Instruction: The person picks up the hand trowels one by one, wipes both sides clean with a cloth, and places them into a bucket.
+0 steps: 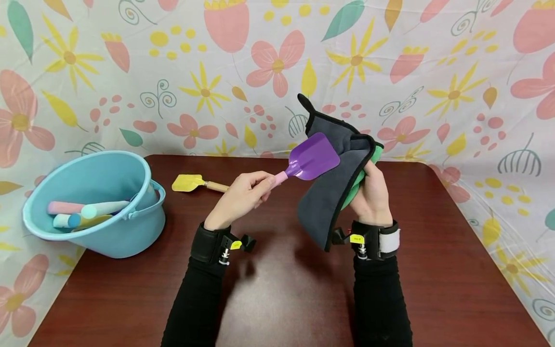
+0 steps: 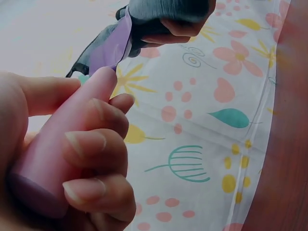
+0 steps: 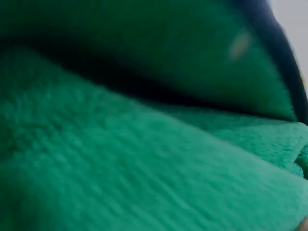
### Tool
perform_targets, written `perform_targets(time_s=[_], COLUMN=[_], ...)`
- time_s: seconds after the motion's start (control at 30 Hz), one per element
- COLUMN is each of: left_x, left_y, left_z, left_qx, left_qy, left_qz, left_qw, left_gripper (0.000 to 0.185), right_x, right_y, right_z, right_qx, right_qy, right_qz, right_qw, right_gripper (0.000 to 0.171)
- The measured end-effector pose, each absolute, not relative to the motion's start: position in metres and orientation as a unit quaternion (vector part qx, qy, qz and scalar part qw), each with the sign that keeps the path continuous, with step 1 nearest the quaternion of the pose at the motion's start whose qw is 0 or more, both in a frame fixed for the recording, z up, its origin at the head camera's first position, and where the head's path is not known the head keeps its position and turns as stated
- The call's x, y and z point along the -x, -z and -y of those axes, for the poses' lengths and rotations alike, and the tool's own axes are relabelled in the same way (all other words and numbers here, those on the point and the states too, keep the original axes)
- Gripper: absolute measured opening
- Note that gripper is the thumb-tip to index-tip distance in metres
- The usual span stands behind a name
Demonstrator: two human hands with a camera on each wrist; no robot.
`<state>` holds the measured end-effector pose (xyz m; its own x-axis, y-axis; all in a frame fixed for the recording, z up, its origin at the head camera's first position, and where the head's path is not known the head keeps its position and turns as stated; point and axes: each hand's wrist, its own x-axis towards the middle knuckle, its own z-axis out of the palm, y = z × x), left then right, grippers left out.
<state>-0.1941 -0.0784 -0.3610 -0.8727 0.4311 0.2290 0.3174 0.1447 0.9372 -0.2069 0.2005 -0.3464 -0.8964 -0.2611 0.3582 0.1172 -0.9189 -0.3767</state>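
Observation:
My left hand (image 1: 238, 198) grips a small toy shovel (image 1: 314, 156) by its pink handle, fingers wrapped round it in the left wrist view. Its purple blade points up and to the right. A cloth (image 1: 323, 202), grey on one face and fuzzy green on the other with black edging and a hanging loop, is held folded in my right hand (image 1: 374, 197). The shovel's blade overlaps the cloth's grey face; whether they touch I cannot tell. Green pile (image 3: 159, 159) fills the right wrist view, hiding most of the right hand's fingers there.
On the left of the brown table (image 1: 433, 270) a light blue bucket (image 1: 143, 236) leans tilted, with several pastel-handled tools (image 1: 104, 208) inside. A yellow shovel (image 1: 187, 183) with a wooden handle lies behind my left hand. Flower-patterned fabric (image 1: 277, 111) hangs along the back.

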Motion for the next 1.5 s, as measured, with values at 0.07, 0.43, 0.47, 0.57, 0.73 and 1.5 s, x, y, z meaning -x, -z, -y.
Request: perform_targets(time_s=[0.07, 0.43, 0.47, 0.57, 0.73, 1.5], left_x=[0.194, 0.193, 0.192, 0.191, 0.192, 0.200], left_y=[0.360, 0.358, 0.359, 0.360, 0.360, 0.368], left_z=[0.079, 0.075, 0.075, 0.074, 0.071, 0.073], left_qx=[-0.249, -0.242, -0.243, -0.245, -0.250, -0.223], left_qy=[-0.611, -0.651, -0.651, -0.652, -0.649, -0.581], left_qz=[-0.750, -0.718, -0.718, -0.716, -0.716, -0.781], left_qw=[0.044, 0.035, 0.035, 0.039, 0.051, 0.054], left_gripper=[0.028, 0.029, 0.029, 0.029, 0.029, 0.032], right_x=[0.206, 0.203, 0.203, 0.203, 0.202, 0.205], right_y=[0.347, 0.349, 0.350, 0.353, 0.354, 0.344], right_z=[-0.200, -0.184, -0.182, -0.176, -0.170, -0.186], right_qx=[0.196, 0.192, 0.197, 0.209, 0.222, 0.185], right_qy=[0.958, 0.920, 0.916, 0.907, 0.904, 0.962], right_qz=[-0.182, -0.311, -0.317, -0.330, -0.324, -0.176], right_qw=[0.102, 0.145, 0.149, 0.157, 0.168, 0.096], right_gripper=[0.022, 0.022, 0.022, 0.024, 0.024, 0.018])
